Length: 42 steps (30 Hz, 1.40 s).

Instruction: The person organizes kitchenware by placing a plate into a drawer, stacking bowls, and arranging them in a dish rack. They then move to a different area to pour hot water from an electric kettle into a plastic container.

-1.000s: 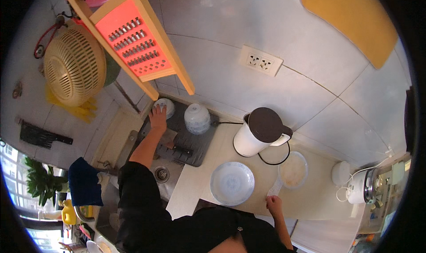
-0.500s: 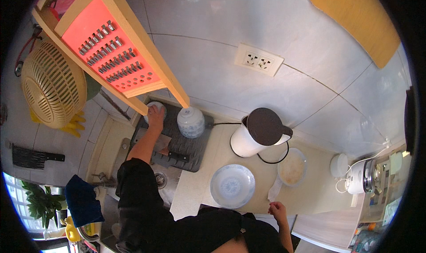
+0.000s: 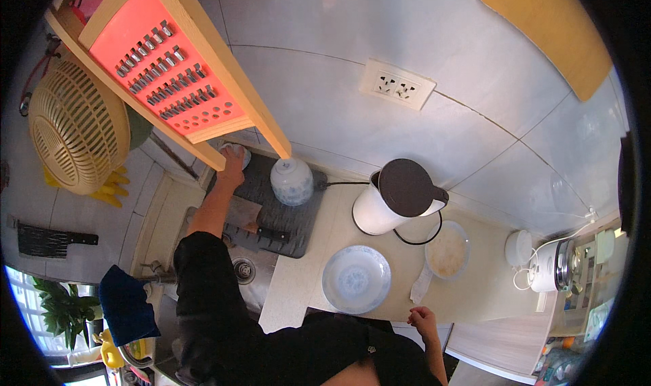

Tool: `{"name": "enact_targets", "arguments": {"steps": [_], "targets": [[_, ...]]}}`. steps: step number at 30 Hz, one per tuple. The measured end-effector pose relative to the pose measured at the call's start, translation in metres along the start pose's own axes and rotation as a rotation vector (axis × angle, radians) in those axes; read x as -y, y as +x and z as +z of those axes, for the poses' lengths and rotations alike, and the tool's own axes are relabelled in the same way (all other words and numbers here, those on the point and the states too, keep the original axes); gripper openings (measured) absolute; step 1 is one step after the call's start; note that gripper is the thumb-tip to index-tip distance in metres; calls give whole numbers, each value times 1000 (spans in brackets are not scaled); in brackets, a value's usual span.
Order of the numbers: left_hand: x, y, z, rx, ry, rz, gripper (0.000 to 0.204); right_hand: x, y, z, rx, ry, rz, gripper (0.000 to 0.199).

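Observation:
My left hand (image 3: 232,166) reaches to the far left corner of the dark drying mat (image 3: 308,227). Its fingers are closed on the rim of a white bowl (image 3: 243,157), which the hand and a wooden frame partly hide. Beside it stands an upturned blue-and-white bowl (image 3: 291,183). Nearer me on the mat lies a cleaver (image 3: 245,215) with a dark handle. My right hand (image 3: 422,318) hangs at the counter's front edge, fingers curled and nothing visible in them. Closest to it are a white strip-like object (image 3: 420,288) and a blue-patterned plate (image 3: 357,279).
A white kettle (image 3: 380,210) with a dark lid stands behind the plate, its cord looping right. Beyond the strip sits a dish with pale contents (image 3: 447,252). A wooden rack with a pink panel (image 3: 163,67) juts over the mat. The sink drain (image 3: 244,269) shows beside my left arm.
My left hand has moved slightly farther back and left with the white bowl, which is now more hidden. The right hand has barely moved.

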<state>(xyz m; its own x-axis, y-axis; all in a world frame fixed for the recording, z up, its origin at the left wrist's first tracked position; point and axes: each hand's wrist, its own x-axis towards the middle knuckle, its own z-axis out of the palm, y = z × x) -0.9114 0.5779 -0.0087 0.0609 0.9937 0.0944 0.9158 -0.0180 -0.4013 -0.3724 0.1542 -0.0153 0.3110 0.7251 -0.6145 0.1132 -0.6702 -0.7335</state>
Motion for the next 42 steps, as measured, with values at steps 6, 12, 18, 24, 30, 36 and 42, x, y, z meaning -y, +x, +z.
{"name": "enact_targets", "arguments": {"steps": [6,12,18,24,30,36,42], "targets": [[22,-25,-31,-415,-385,-188,61,6,-6,2,-21,-123,-73,14],[10,-121,-94,16,-2179,-570,48,71,-6,38,142,-279,-327,19],[-100,-234,-151,533,-2646,-330,61,179,-27,90,529,156,-451,28],[-177,-295,-165,803,-2547,-186,66,142,-16,85,530,203,-224,39],[-160,-264,-94,347,-2066,-291,24,66,26,79,463,285,-123,36],[-134,-233,-94,204,-2140,-416,17,49,41,91,404,241,-132,36],[-110,-148,-69,456,-2504,-774,18,49,47,99,419,219,-91,37]]}}
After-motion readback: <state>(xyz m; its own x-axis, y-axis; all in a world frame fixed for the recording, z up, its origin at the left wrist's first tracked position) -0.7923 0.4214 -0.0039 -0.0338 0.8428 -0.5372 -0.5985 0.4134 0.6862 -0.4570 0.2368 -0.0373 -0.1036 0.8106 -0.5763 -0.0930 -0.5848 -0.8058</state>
